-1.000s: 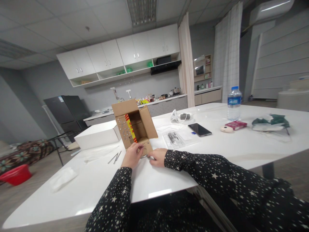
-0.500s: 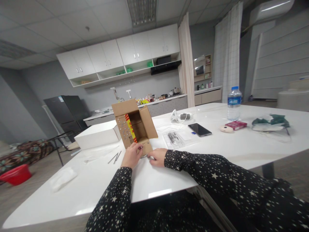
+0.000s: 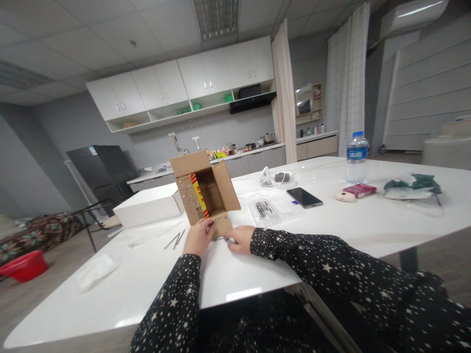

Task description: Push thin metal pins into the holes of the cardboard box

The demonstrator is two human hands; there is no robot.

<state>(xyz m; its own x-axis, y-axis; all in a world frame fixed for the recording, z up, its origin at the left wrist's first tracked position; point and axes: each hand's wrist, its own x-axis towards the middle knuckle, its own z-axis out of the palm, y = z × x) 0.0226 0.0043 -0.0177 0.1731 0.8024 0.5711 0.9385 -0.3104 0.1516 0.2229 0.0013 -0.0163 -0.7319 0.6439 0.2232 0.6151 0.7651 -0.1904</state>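
An open cardboard box (image 3: 189, 201) stands on the white table, with a strip of red and yellow tape (image 3: 199, 196) along it. Several small round studs dot its left panel, and a row of tiny dark dots crosses the front flap (image 3: 222, 227). My left hand (image 3: 197, 237) rests at this flap's left edge, thumb and forefinger drawn together; anything between them is too small to make out. At the flap's lower right corner is my right hand (image 3: 241, 239), its fingers curled near a thin dark edge. Whatever it grips is hidden.
Two thin metal rods (image 3: 177, 239) lie left of my left hand. Behind them sits a white box (image 3: 147, 208). To the right are a plastic bag with dark pieces (image 3: 267, 210), a phone (image 3: 304, 197), a pink case (image 3: 346, 196) and a water bottle (image 3: 356, 159).
My left hand's fingertips have shifted slightly left along the flap, showing more of its dotted row. My right hand and the box hold still.
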